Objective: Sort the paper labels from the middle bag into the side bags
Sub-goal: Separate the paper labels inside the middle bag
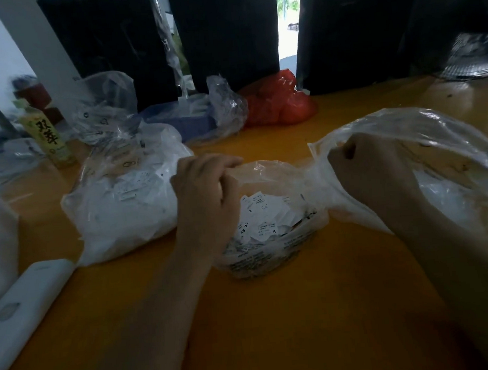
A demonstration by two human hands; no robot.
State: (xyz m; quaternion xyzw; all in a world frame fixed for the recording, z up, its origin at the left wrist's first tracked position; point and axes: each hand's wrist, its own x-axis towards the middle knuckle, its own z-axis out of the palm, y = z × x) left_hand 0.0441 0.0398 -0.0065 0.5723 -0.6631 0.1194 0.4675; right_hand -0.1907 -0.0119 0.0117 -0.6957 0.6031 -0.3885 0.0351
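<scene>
Centre frame: left hand [206, 198] pinches the middle bag [272, 240] rim; right hand [370, 174] grips the right bag [441, 155]. Paper labels [263, 218] likely light, flimsy; pinch singly.

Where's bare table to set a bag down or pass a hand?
Free: the near table strip between both forearms, below the middle bag; also the patch behind it, before the red bag. Crowded: left side, with the full left bag, white case and bottle.

Clear bags: 3 in front, 2 at 11–12 o'clock [221, 106]; red bag [277, 102]: 1; labels [263, 218]: too many, blurred.
</scene>
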